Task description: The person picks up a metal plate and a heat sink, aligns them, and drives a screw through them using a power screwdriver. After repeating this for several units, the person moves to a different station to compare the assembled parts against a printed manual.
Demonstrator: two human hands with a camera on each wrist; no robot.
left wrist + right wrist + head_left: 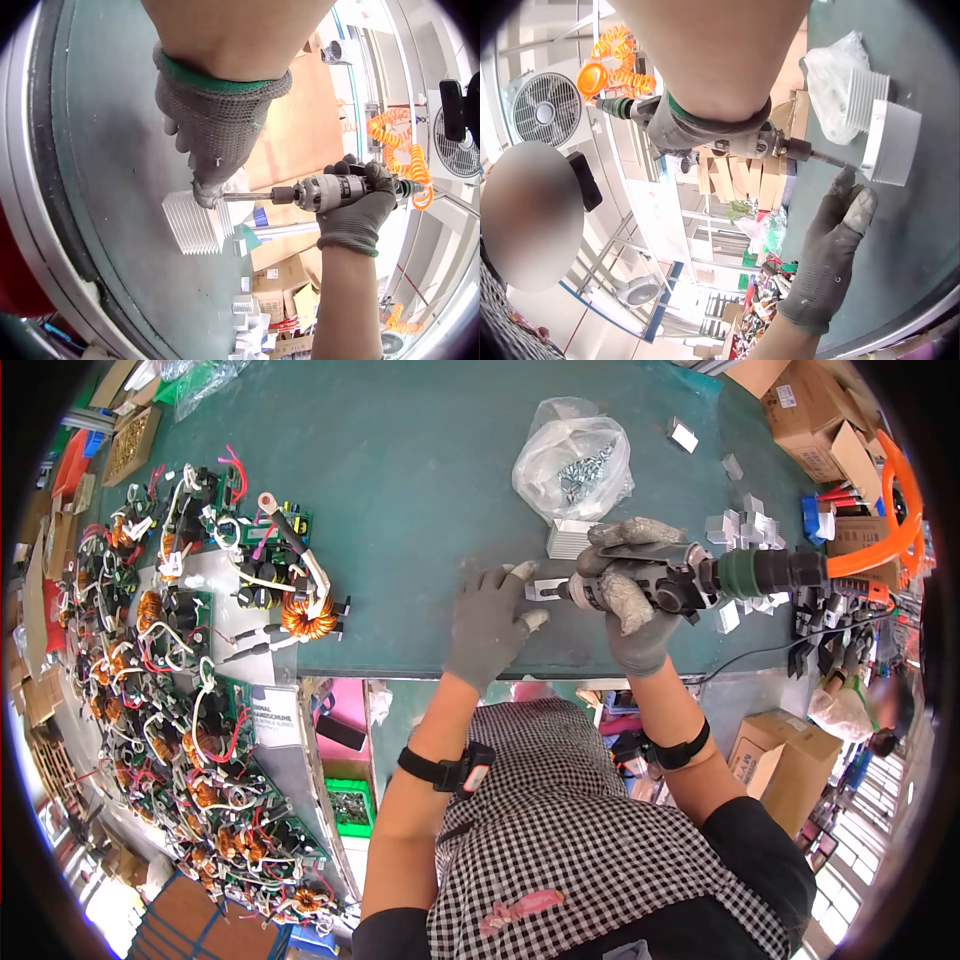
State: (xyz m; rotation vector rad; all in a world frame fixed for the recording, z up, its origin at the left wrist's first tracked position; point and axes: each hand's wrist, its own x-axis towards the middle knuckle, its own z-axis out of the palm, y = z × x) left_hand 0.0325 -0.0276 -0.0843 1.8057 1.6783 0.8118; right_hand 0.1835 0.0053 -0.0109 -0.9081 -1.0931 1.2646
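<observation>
My right hand (640,640) grips a pneumatic screwdriver (322,193) by its body, held level with its bit pointing left. An orange air hose (872,563) runs from its back end. The long bit (247,196) reaches a silver finned heat sink (894,142) on the bench. At the bit's tip is my left hand (487,622), thumb and index finger apart, their tips right by the heat sink's near end. Both hands wear grey gloves with worn, whitish fingertips. Another finned heat sink (570,540) stands just behind. Whether the left fingertips hold a screw, I cannot tell.
Beyond the heat sinks lies a clear plastic bag (575,460) of screws. More heat sinks (745,525) cluster at the right, near cardboard boxes (815,420). Rows of circuit boards (205,745) with copper coils and wires crowd the left. The bench's front edge (400,671) runs before my body.
</observation>
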